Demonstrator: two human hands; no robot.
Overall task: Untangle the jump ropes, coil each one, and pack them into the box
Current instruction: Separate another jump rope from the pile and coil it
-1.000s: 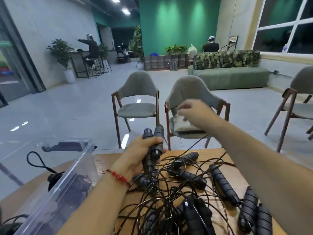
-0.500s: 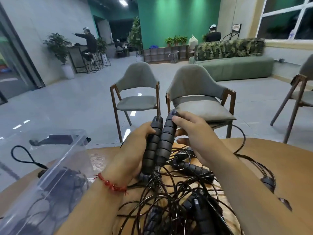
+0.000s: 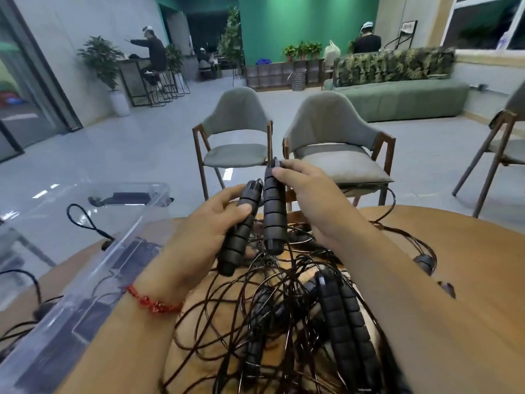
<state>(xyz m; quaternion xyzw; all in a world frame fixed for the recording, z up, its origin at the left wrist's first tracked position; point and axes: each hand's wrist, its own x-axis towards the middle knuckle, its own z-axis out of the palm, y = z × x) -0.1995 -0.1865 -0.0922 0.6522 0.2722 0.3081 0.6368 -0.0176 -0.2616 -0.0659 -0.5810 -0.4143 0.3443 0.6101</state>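
A tangle of black jump ropes [image 3: 272, 317] lies on the round wooden table [image 3: 468, 280], with several ribbed black handles in it. My left hand [image 3: 207, 231] grips one ribbed handle [image 3: 238, 234], thumb across its upper part. My right hand [image 3: 309, 194] holds a second handle [image 3: 273, 211] by its top end, upright beside the first. Thin cords run from both handles down into the tangle. A clear plastic box [image 3: 93, 268] stands at the left with a coiled rope and cord inside.
Two grey chairs [image 3: 335, 143] stand just past the table's far edge, a third chair [image 3: 505, 143] at the right. A small black weight [image 3: 424, 263] on a cord lies on the table to the right. People sit far back in the room.
My right hand came back from the chair and took the top of one handle. The two handles, held together by my left hand before, are now split, one in each hand.
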